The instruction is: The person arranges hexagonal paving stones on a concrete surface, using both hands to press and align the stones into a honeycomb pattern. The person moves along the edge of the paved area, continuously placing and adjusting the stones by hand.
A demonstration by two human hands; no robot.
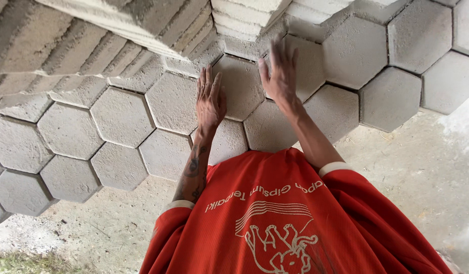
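Note:
A grey hexagonal paving block (242,86) lies among several like it in a laid honeycomb field. My left hand (210,99) rests flat along that block's left edge, fingers straight and close together. My right hand (280,76) is over the block's right edge with fingers spread, slightly blurred. Neither hand curls around anything. My tattooed left forearm (194,170) and the bare right forearm come out of a red short-sleeved shirt (285,223) that fills the bottom of the view.
Laid hexagonal pavers (117,116) stretch left and right across the ground. A stack of loose pavers on edge (143,20) stands at the top left. Bare sandy ground (422,167) borders the laid field on the near side, with a little grass (26,264) at the bottom left.

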